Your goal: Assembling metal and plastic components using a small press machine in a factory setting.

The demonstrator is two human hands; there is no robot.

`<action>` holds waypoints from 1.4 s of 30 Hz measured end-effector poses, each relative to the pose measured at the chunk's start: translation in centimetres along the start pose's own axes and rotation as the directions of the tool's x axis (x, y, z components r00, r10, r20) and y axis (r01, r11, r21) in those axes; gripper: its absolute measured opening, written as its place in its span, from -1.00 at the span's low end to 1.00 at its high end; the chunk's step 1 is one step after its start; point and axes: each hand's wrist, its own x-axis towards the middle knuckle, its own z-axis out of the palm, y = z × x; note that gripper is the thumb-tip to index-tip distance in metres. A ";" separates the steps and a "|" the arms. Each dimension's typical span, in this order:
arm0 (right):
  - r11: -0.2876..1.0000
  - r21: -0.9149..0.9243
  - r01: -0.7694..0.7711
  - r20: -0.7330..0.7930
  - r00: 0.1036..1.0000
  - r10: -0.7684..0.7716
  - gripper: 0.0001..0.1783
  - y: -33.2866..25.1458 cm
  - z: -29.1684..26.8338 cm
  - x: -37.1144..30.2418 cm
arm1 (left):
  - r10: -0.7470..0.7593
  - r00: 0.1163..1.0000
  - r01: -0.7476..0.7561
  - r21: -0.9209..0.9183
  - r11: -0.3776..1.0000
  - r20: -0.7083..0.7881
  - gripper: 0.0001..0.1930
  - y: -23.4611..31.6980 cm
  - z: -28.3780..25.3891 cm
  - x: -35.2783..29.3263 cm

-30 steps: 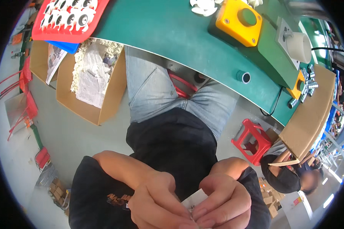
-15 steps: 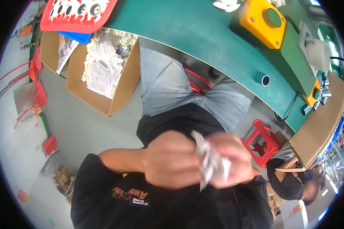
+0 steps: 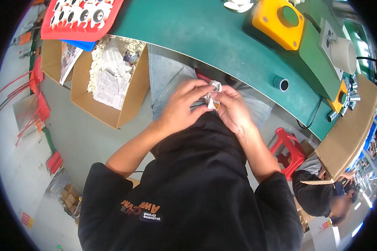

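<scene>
In front of my body, close to the table edge, a crumpled piece of white paper (image 3: 210,99) is held between both hands. My left hand (image 3: 180,106) grips its left side, fingers above and thumb below. On the other side my right hand (image 3: 233,111) pinches it, thumb laid across the front. A small brownish-orange patch shows at the paper's lower end; whether it belongs to something wrapped inside I cannot tell. Beyond my right hand, a short black cylinder (image 3: 281,83) with a pale rim lies on the green table (image 3: 176,31).
A red tray (image 3: 73,35) of white parts with dark round centres sits far left. Below it, a cardboard box (image 3: 136,90) holds white pieces and crumpled paper. A yellow button box (image 3: 276,25), another carton (image 3: 349,129), a red stool (image 3: 296,151) and a person (image 3: 312,192) are rightward.
Both hands have moved away from my chest toward the table edge, carrying the paper. Earlier they were closed, blurred fists around it; now the fingertips hold it.
</scene>
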 end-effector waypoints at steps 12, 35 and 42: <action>0.489 -0.871 -0.043 -0.069 0.997 -0.035 -0.73 -3.9 2.0 1.9 | -0.113 0.986 0.106 -0.063 0.992 -0.123 -0.82 -2.7 0.3 3.3; 0.035 -0.999 -0.039 -0.036 0.995 0.090 -0.62 2.2 -5.6 10.2 | 0.146 0.909 0.146 0.627 0.765 -0.390 -0.77 -9.5 0.2 2.9; 0.043 -0.998 0.041 0.039 0.999 -0.036 -0.68 2.5 -2.4 6.6 | 0.141 0.883 0.178 0.597 0.782 -0.448 -0.77 -10.0 0.3 3.1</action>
